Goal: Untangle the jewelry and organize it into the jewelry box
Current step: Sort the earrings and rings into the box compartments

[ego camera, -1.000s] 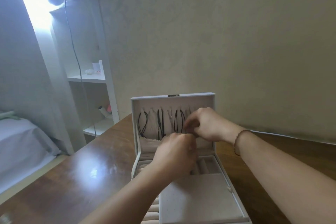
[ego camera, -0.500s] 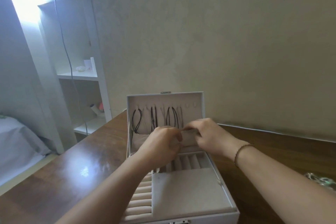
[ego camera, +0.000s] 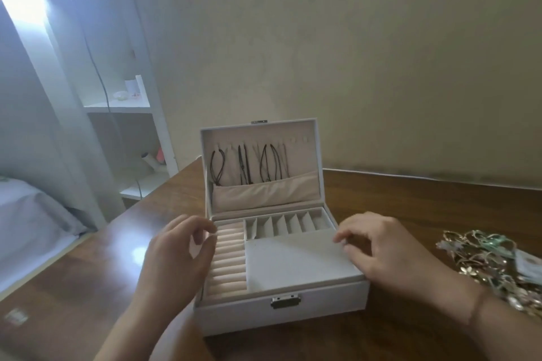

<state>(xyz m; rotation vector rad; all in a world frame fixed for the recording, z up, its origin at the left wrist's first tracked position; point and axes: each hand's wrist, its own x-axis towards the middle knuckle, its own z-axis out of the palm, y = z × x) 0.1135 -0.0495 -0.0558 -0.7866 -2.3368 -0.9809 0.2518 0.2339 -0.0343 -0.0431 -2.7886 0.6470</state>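
The left hand point(ego camera: 176, 255) and right hand point(ego camera: 381, 255) were held loosely curled, nothing gripped. Between them the open jewelry box point(ego camera: 281, 311) was set; tangled jewelry point(ego camera: 487, 264) lay beyond the right hand.

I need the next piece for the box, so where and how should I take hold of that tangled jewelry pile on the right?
Probably pinch one loop along the near-left edge of the tangled jewelry pile, coming from the left with the right hand, which is nearest. The pile lies flat and knotted on the table, so lift gently instead of grabbing the middle.

Wooden table point(ego camera: 410, 202), white shelf point(ego camera: 117, 104), perhaps bed point(ego camera: 26, 214).
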